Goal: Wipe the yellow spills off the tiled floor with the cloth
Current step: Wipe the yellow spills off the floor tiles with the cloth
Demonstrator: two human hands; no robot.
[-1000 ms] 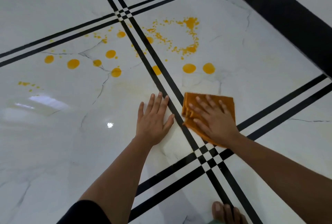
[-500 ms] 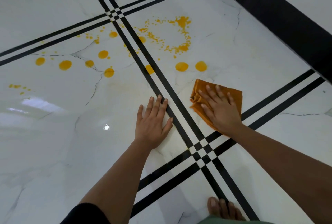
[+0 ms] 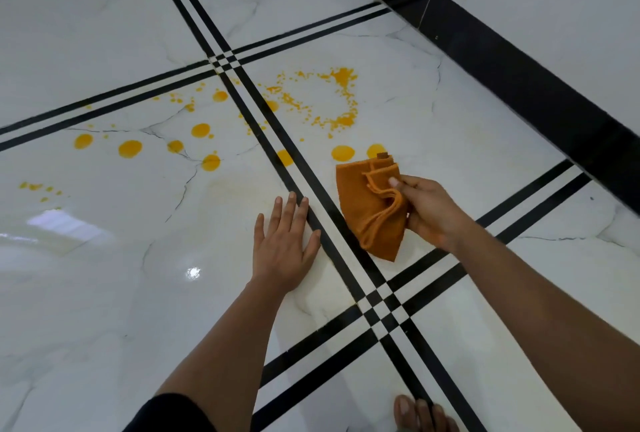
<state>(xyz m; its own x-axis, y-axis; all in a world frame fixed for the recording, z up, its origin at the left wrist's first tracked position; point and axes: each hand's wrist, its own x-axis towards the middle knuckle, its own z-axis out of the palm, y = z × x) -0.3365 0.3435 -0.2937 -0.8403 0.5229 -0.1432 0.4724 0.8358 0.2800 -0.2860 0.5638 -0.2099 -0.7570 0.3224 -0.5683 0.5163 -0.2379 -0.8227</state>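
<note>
My right hand [image 3: 427, 210] grips an orange cloth [image 3: 367, 210], bunched and lifted off the white tiled floor [image 3: 104, 293], its lower corner hanging just above the tiles. Yellow spills lie beyond it: a round drop [image 3: 343, 153] just past the cloth's top edge, a second drop [image 3: 375, 149] half hidden by the cloth, a ring of splatter [image 3: 332, 99] further back, and several round drops [image 3: 130, 148] to the left of the black stripes. My left hand [image 3: 282, 244] rests flat on the floor, fingers spread, left of the cloth.
Double black stripes [image 3: 377, 279] cross the floor and meet near my right forearm. A black skirting band [image 3: 519, 78] and a white wall run along the upper right. Bare toes [image 3: 420, 414] show at the bottom edge. A faint yellowish smear [image 3: 235, 189] lies ahead of my left hand.
My right hand went from pressing the cloth flat on the floor to gripping it bunched and lifted. The left hand stays planted. The view has shifted slightly.
</note>
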